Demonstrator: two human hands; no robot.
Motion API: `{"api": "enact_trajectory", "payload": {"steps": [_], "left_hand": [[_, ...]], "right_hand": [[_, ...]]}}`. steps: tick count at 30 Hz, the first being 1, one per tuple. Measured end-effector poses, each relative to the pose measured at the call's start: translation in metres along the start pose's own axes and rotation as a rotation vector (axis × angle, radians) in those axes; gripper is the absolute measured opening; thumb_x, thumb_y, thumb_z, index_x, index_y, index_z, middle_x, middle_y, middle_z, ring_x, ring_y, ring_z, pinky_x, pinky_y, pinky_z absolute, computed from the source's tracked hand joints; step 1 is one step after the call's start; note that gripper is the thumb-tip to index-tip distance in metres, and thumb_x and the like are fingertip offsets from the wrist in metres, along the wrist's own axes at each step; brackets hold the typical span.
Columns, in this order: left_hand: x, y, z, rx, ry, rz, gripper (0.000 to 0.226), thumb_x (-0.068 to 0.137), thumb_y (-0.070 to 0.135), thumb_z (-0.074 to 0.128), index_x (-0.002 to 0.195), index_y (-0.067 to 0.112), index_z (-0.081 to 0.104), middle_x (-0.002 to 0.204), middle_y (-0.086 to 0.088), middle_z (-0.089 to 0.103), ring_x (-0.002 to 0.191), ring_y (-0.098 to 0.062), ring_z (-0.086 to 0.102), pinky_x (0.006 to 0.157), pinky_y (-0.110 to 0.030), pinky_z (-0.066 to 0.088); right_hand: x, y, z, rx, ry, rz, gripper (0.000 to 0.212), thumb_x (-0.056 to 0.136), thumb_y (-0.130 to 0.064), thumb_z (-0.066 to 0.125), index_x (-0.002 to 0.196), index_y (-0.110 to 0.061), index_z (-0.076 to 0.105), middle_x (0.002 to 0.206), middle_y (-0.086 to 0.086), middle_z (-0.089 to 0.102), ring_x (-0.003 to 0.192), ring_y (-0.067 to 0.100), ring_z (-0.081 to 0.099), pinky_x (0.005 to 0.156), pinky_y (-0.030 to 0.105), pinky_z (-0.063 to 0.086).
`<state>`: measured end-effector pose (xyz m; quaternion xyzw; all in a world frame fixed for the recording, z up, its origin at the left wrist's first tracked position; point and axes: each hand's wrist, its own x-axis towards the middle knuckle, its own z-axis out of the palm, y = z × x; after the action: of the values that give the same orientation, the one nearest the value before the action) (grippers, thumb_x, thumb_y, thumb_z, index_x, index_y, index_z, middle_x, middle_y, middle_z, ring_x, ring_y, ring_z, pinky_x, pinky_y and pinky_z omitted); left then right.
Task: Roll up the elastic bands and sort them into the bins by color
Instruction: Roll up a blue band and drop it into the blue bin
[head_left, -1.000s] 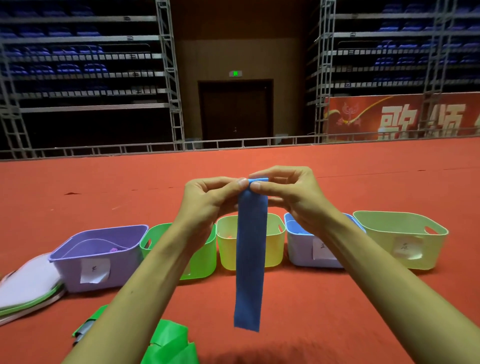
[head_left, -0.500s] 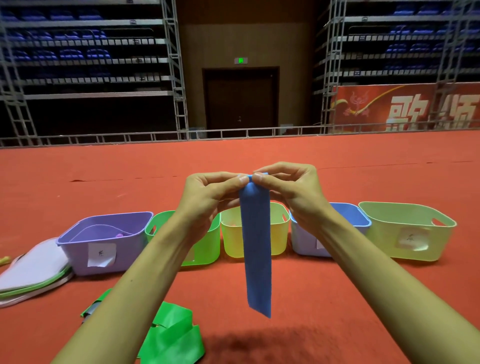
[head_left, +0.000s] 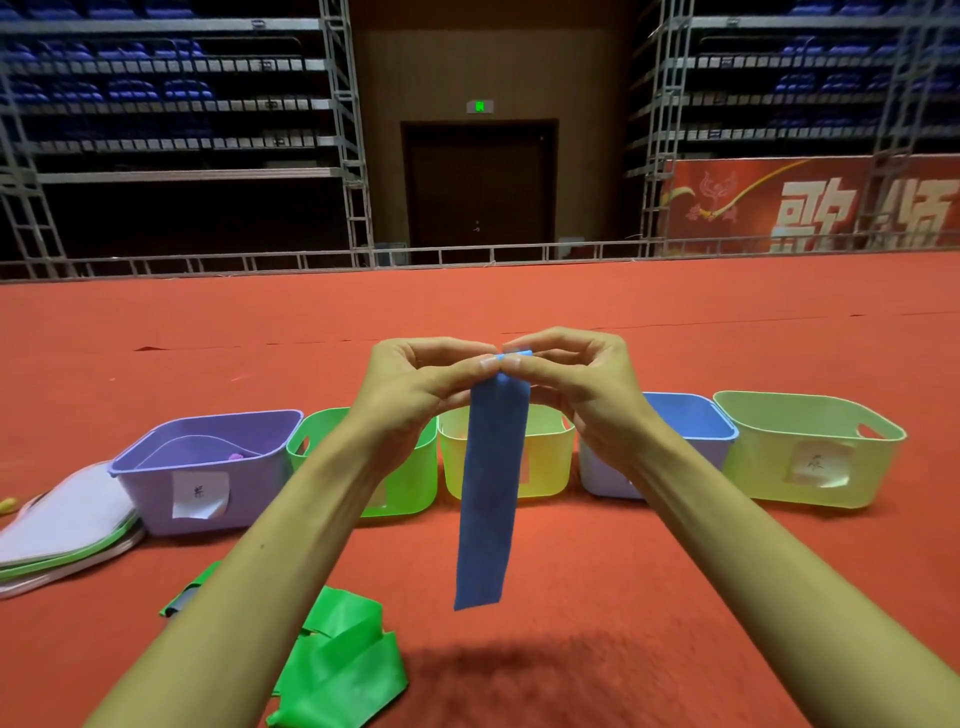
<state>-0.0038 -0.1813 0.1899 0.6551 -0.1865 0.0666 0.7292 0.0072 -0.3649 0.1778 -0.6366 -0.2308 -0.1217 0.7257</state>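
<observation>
left hand (head_left: 415, 384) grip: pinches blue band (head_left: 491, 483) top; right hand (head_left: 576, 384) grip: pinches same; band hangs

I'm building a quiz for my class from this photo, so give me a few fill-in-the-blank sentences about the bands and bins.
The left hand and right hand pinch the top of a hanging band coloured ____.
The leftmost bin is ____.
The crumpled band lying on the floor is ____.
Missing words: blue, purple, green.
</observation>
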Motion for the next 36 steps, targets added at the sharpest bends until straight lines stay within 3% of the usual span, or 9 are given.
{"api": "enact_trajectory", "payload": {"steps": [5,8,14,20,24,28,32,36], "left_hand": [[0.0035,0.0002,-0.0024,0.021,0.013,0.027,0.019,0.076,0.005,0.079,0.095,0.002,0.077,0.096,-0.02,0.078,0.089,-0.027,0.075,0.083,-0.033,0.061],[0.0034,0.0005,-0.0029,0.056,0.025,0.036,0.018,0.076,0.003,0.08,0.094,0.004,0.078,0.095,-0.02,0.078,0.089,-0.028,0.075,0.088,-0.039,0.06],[0.0006,0.003,-0.0004,-0.018,0.009,0.02,0.031,0.066,0.012,0.082,0.095,0.001,0.077,0.094,-0.017,0.078,0.091,-0.023,0.076,0.078,-0.027,0.059],[0.0018,0.0046,0.0008,0.081,-0.005,0.067,0.016,0.08,-0.002,0.078,0.095,-0.002,0.078,0.096,-0.023,0.077,0.088,-0.024,0.074,0.078,-0.031,0.062],[0.0022,0.0032,0.0008,0.075,0.041,0.073,0.015,0.078,-0.005,0.079,0.092,0.0,0.078,0.094,-0.022,0.077,0.084,-0.024,0.074,0.077,-0.03,0.061],[0.0014,0.0042,0.0008,0.047,0.045,0.048,0.019,0.076,-0.009,0.078,0.093,0.0,0.077,0.091,-0.02,0.078,0.085,-0.025,0.074,0.08,-0.028,0.061],[-0.0013,0.0066,0.0015,-0.01,0.031,0.011,0.023,0.075,-0.004,0.079,0.097,0.003,0.077,0.094,-0.019,0.078,0.091,-0.023,0.076,0.084,-0.028,0.06],[-0.0039,0.0088,0.0017,-0.039,0.016,-0.025,0.034,0.066,0.014,0.082,0.097,0.001,0.077,0.091,-0.013,0.079,0.084,-0.016,0.076,0.071,-0.021,0.058]], "right_hand": [[-0.0006,-0.0006,0.0,0.034,0.032,-0.006,0.006,0.085,-0.007,0.077,0.088,-0.001,0.076,0.082,0.014,0.077,0.075,0.022,0.072,0.068,0.031,0.059],[-0.0013,-0.0004,-0.001,0.005,0.034,-0.05,0.004,0.086,-0.003,0.076,0.089,0.0,0.077,0.08,0.011,0.078,0.072,0.017,0.073,0.065,0.025,0.057],[-0.0025,0.0025,-0.0024,0.009,0.06,-0.128,0.005,0.085,-0.001,0.077,0.09,-0.001,0.078,0.084,0.016,0.078,0.075,0.022,0.072,0.071,0.029,0.058],[-0.0072,0.001,-0.0041,0.034,0.029,-0.086,0.015,0.074,-0.017,0.082,0.086,-0.009,0.079,0.084,0.016,0.078,0.079,0.025,0.071,0.071,0.03,0.058],[-0.0085,-0.0007,-0.0025,0.018,0.039,-0.024,0.019,0.076,-0.028,0.08,0.082,-0.01,0.077,0.065,0.004,0.069,0.059,0.014,0.062,0.059,0.027,0.056],[-0.0088,-0.0002,-0.0006,-0.025,0.053,-0.069,0.007,0.087,-0.009,0.078,0.089,-0.002,0.078,0.079,0.013,0.078,0.069,0.019,0.069,0.063,0.028,0.06],[-0.008,-0.001,-0.0004,-0.036,0.07,-0.114,0.005,0.088,-0.004,0.076,0.09,0.0,0.078,0.087,0.019,0.078,0.076,0.023,0.071,0.067,0.031,0.061],[-0.0088,0.0004,0.0015,-0.008,0.081,-0.114,0.002,0.087,-0.002,0.076,0.087,-0.002,0.078,0.082,0.016,0.078,0.075,0.023,0.072,0.068,0.032,0.062]]}}
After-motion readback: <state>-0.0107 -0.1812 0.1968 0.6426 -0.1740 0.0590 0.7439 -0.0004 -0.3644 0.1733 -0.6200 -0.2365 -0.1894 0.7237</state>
